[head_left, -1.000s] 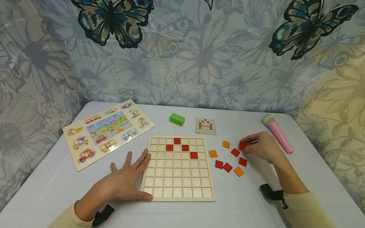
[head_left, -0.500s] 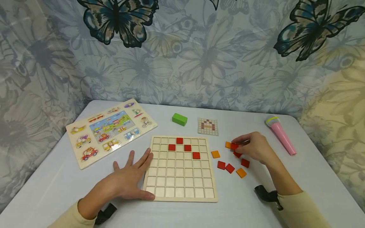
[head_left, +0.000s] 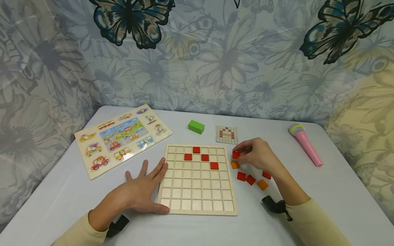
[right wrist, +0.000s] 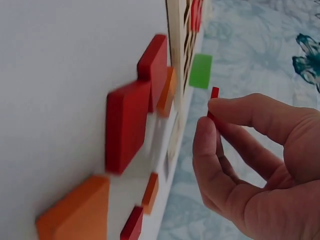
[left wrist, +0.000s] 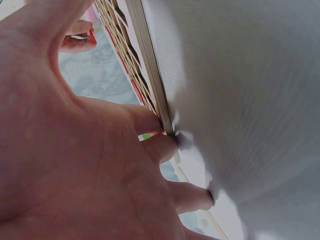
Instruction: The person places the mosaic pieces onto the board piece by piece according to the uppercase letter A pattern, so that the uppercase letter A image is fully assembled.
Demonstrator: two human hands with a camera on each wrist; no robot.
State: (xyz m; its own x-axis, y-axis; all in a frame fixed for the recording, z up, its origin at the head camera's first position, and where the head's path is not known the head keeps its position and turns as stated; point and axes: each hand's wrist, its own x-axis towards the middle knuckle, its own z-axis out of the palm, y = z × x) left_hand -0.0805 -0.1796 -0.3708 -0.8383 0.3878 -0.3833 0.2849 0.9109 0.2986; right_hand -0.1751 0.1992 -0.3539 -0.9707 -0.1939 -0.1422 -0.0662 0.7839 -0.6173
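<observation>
A wooden grid board (head_left: 197, 185) lies flat, with several red tiles (head_left: 214, 165) sitting in cells of its upper rows. My left hand (head_left: 135, 194) rests along the board's left edge, fingers spread; in the left wrist view its fingertips touch the board's side. Just off the board's upper right edge, my right hand (head_left: 258, 155) pinches a red tile (right wrist: 215, 93) between thumb and fingers, held above the table. Below that hand lie loose red tiles (head_left: 250, 180) and orange tiles (head_left: 262, 185). Some tiles are hidden behind the right hand in the head view.
Behind the board are a green block (head_left: 196, 127) and a small pattern card (head_left: 226, 134). A picture puzzle board (head_left: 123, 138) with vehicles lies at the back left. At the far right lies a pink toy microphone (head_left: 307, 147).
My right hand has carried the red tile leftward over the loose tiles to near the board's right edge. The left hand stays on the board's left edge. The head view has shifted slightly.
</observation>
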